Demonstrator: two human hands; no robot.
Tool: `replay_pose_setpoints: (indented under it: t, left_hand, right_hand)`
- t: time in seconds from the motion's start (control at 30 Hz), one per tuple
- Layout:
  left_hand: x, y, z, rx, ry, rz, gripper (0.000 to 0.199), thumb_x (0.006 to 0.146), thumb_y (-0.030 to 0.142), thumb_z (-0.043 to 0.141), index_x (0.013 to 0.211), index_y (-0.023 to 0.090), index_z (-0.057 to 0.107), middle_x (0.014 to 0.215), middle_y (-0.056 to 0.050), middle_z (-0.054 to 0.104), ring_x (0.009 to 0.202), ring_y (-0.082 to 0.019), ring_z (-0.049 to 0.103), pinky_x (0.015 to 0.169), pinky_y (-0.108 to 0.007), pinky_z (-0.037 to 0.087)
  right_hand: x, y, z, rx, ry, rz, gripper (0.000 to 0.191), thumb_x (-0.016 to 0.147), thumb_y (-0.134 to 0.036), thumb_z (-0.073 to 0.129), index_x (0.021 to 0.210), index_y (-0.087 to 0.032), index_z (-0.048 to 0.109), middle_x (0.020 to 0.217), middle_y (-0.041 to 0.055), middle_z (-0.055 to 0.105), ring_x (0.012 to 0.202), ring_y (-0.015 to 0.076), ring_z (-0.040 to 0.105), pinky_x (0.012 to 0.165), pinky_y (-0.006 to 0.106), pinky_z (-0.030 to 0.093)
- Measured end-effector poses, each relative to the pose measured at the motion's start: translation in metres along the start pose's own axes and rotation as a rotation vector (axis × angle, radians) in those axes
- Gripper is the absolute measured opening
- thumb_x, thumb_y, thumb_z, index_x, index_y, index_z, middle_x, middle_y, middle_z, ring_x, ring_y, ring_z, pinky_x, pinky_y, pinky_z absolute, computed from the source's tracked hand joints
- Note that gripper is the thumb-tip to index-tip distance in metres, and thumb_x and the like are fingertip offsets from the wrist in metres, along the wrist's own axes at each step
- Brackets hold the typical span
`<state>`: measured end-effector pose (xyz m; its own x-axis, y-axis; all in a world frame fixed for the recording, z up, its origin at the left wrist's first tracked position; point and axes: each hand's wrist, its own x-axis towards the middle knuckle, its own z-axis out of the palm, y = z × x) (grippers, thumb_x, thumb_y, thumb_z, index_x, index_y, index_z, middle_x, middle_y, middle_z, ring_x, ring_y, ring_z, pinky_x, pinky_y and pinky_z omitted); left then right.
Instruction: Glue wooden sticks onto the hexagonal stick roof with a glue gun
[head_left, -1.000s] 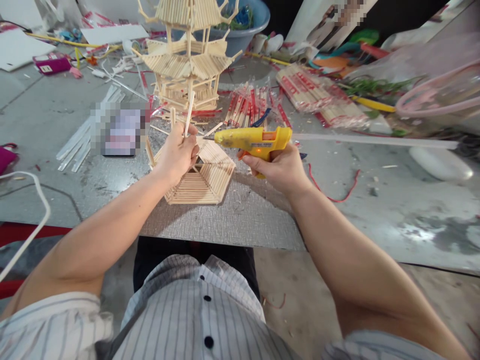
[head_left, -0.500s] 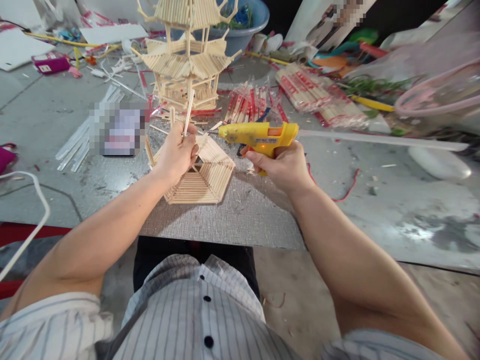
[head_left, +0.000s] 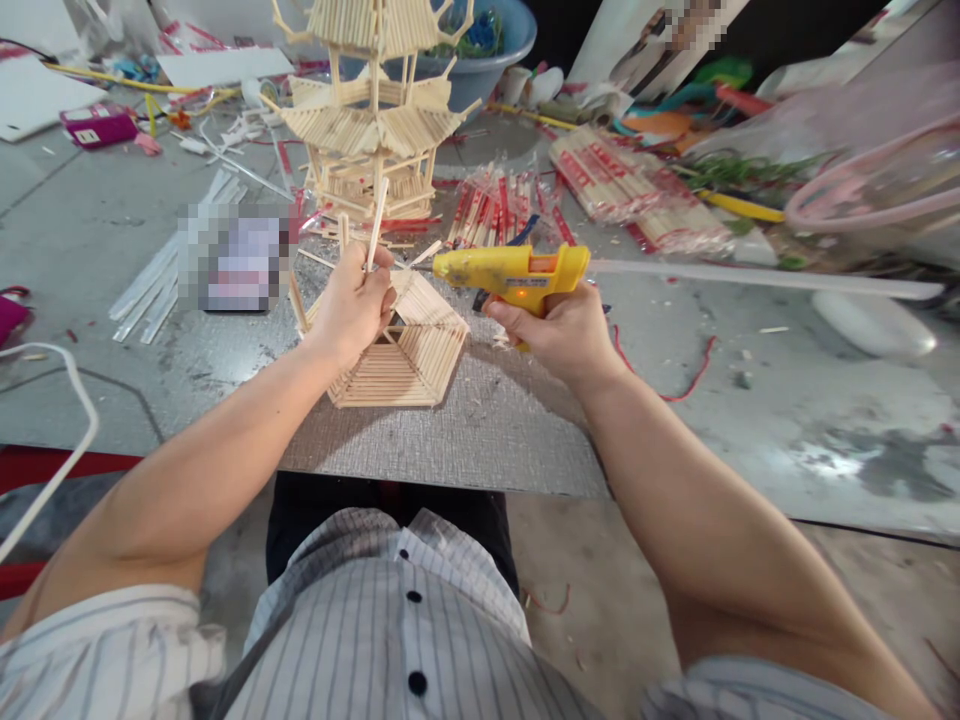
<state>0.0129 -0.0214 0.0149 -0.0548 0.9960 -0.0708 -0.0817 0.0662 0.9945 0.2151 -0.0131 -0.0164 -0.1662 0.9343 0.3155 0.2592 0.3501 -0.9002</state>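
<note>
My left hand (head_left: pixel 355 305) is closed on a thin wooden stick (head_left: pixel 378 222) that points upward. Below and beside that hand lies a six-sided roof panel (head_left: pixel 431 350) made of rows of wooden sticks, with a dark gap near its centre; the hand covers its left part. My right hand (head_left: pixel 559 325) grips a yellow hot glue gun (head_left: pixel 517 275), its nozzle aimed left toward the left hand. A long translucent glue stick (head_left: pixel 765 276) runs out of the gun's back end. Behind the panel stands a tiered stick pagoda (head_left: pixel 375 125).
Wrapped chopstick packs (head_left: pixel 611 180) lie at the back right, near loose red-wrapped ones (head_left: pixel 499 205). Clear glue sticks (head_left: pixel 176 250) and a phone (head_left: pixel 244 262) are on the left. A blue basin (head_left: pixel 495 68) stands behind the pagoda. A white cable (head_left: pixel 82 400) hangs at far left.
The glue gun in my right hand has shifted slightly left, its nozzle closer to my left hand. My left hand and its stick have hardly moved.
</note>
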Motion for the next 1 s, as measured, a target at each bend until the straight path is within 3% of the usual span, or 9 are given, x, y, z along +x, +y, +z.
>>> replay_pose_setpoints:
  t: [0.37, 0.7, 1.0]
  left_hand:
    - [0.0015, -0.0027, -0.0022, 0.004, -0.021, 0.045, 0.016, 0.092, 0.008, 0.034, 0.086, 0.021, 0.041, 0.053, 0.008, 0.028, 0.041, -0.003, 0.03, 0.041, -0.015, 0.018]
    - [0.0021, -0.0034, -0.0017, 0.031, -0.03, 0.049, 0.017, 0.09, 0.006, 0.033, 0.085, 0.021, 0.041, 0.055, 0.008, 0.027, 0.042, -0.004, 0.031, 0.042, -0.015, 0.019]
    - [0.002, -0.005, -0.002, 0.018, -0.034, 0.036, 0.016, 0.09, 0.007, 0.038, 0.084, 0.021, 0.042, 0.054, 0.008, 0.027, 0.042, -0.003, 0.031, 0.043, -0.016, 0.018]
  right_hand:
    - [-0.0008, -0.0039, -0.0005, -0.013, 0.011, -0.006, 0.034, 0.07, -0.046, 0.076, 0.091, -0.022, 0.063, 0.077, 0.005, 0.066, 0.084, 0.0235, 0.066, 0.059, 0.033, 0.058]
    - [-0.0011, -0.0014, 0.0035, 0.013, -0.021, 0.01, 0.035, 0.066, -0.048, 0.076, 0.076, -0.022, 0.054, 0.072, 0.0038, 0.061, 0.083, 0.0218, 0.064, 0.058, 0.03, 0.055]
    - [-0.0012, -0.0033, 0.0047, 0.025, -0.021, -0.009, 0.039, 0.063, -0.052, 0.077, 0.076, -0.022, 0.057, 0.074, 0.0043, 0.063, 0.083, 0.0222, 0.065, 0.059, 0.03, 0.055]
